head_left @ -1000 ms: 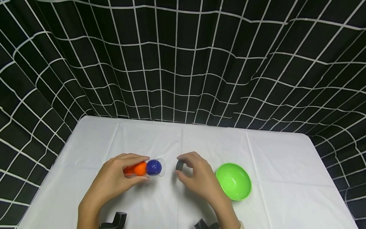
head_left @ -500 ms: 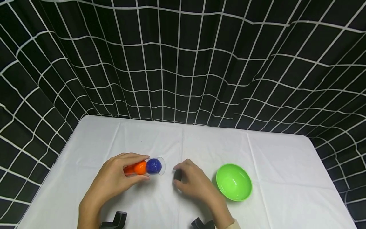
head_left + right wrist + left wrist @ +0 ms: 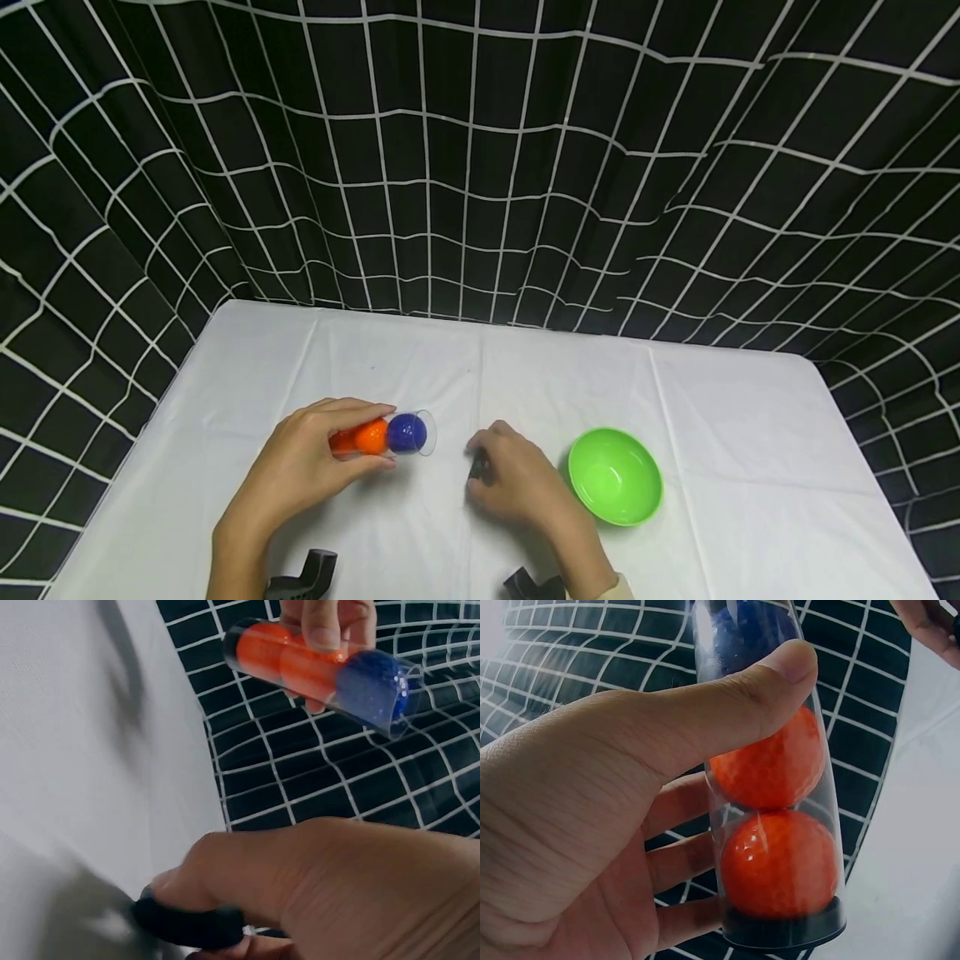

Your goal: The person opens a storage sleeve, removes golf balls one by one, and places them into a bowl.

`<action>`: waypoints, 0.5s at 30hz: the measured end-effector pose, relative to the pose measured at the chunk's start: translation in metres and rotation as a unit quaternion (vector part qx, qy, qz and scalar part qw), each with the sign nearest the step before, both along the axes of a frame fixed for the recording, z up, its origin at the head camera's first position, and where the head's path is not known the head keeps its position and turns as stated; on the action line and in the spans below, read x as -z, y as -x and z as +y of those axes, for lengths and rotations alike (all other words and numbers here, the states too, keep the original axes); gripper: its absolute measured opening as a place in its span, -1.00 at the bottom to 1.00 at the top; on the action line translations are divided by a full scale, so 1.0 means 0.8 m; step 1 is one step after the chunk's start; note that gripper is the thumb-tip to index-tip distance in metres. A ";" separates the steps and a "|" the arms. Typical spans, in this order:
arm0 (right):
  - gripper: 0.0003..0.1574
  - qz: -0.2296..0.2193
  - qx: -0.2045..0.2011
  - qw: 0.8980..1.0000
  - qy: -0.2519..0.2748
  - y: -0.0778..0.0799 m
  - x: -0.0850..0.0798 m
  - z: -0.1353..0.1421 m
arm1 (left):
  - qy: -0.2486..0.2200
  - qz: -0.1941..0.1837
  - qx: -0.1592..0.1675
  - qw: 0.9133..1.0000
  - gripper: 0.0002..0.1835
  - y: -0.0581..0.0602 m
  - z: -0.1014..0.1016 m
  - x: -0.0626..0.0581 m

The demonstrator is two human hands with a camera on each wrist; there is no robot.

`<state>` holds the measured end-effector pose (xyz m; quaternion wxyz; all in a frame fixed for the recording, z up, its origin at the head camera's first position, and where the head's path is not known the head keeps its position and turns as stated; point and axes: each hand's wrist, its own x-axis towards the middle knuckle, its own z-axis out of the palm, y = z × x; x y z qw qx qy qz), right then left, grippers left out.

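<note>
On my feed, the left hand (image 3: 307, 450) grips a clear tube (image 3: 431, 434) holding two orange balls (image 3: 780, 864) and one blue ball (image 3: 407, 433), toward the tabletop's (image 3: 750, 442) left edge. The right hand (image 3: 517, 477) pinches a dark cap (image 3: 187, 924), farther from the far edge than a second ago, beside a green bowl (image 3: 615, 477).

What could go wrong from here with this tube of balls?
The blue ball sits by the uncovered end of the tube and might roll out if the left hand dips that end. The black cap pinched in the right hand could slip. The green bowl lies beside the right forearm, so a sideways move might bump it.
</note>
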<state>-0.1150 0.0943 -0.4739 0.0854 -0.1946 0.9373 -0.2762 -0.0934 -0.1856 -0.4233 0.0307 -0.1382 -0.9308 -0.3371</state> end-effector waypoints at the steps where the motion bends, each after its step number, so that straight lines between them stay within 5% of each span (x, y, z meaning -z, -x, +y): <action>1: -0.51 0.004 -0.001 1.000 -0.007 -0.001 0.000 0.001 | 0.001 0.001 0.001 1.000 -0.38 0.000 0.000 0.001; 15: -0.53 0.032 -0.018 0.999 -0.033 -0.004 0.000 0.004 | -0.006 -0.015 0.006 1.000 -0.39 0.003 0.007 0.005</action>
